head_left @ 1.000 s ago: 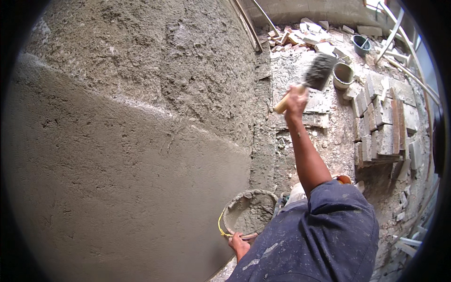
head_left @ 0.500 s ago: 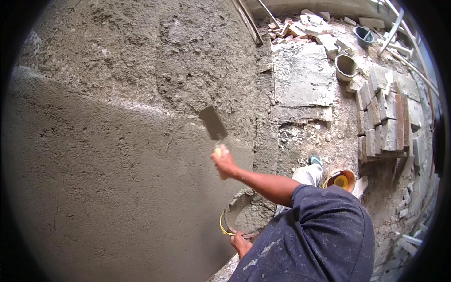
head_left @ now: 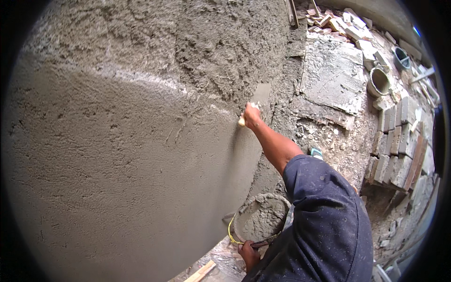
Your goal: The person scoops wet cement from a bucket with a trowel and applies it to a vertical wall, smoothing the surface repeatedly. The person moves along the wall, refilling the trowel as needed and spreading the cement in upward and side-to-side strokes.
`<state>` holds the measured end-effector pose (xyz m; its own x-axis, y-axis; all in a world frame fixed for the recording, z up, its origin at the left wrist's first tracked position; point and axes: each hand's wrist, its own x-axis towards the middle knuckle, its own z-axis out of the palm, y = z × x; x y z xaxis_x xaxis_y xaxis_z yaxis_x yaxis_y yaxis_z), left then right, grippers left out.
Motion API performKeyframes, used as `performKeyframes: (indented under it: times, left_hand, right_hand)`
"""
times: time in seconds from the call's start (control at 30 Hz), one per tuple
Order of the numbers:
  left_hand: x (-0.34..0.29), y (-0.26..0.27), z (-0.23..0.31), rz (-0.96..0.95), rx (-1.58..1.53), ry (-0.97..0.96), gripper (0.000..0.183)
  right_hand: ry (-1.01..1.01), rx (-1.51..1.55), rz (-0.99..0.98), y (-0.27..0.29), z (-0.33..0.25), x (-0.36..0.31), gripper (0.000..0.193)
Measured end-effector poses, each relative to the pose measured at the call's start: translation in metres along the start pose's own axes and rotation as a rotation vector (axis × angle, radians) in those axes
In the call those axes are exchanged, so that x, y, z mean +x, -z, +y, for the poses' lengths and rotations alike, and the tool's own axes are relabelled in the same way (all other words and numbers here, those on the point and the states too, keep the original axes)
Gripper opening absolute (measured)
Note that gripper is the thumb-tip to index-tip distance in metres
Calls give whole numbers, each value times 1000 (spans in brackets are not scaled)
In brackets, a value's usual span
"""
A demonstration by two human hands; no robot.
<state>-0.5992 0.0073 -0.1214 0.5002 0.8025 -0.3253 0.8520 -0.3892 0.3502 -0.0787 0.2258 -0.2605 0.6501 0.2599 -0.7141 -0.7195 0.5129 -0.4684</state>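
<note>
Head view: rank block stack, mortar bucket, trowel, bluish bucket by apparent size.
1. Block stack
2. Mortar bucket
Trowel, bluish bucket: unranked; they look close, and the right hand partly hides the trowel.

Right arm (head_left: 278,144) outstretched, the person's right hand (head_left: 252,116) is clenched; the left hand (head_left: 249,254) curls behind it, nearer the torso (head_left: 324,225).

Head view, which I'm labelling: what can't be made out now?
All in the head view:
Trowel: its handle is mostly covered by the right hand.
Left hand: the forearm behind it is hidden by the shirt.
Pail: its bottom is covered by mortar.
Plank: its near end is cut off by the lower edge.
Dark bucket: too small to tell its contents.
</note>
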Motion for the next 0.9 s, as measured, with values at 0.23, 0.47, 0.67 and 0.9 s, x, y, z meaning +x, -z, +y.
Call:
performKeyframes:
  times: [0.23, 0.47, 0.67, 0.9]
  left_hand:
    - [11, -14, -12, -10, -194, 89, 17]
    - [33, -4, 4, 14, -79, 43, 15]
    - [52, -7, 33, 271, -1124, 736, 13]
    - [39, -9, 31, 108, -429, 220, 9]
  right_hand:
    - [237, 65, -141, -69, -52, -116, 19]
    - [264, 47, -449, -97, -107, -218, 20]
    - [-43, 96, -588, -57, -140, -225, 23]
    - [-15, 113, -154, -54, -121, -43, 18]
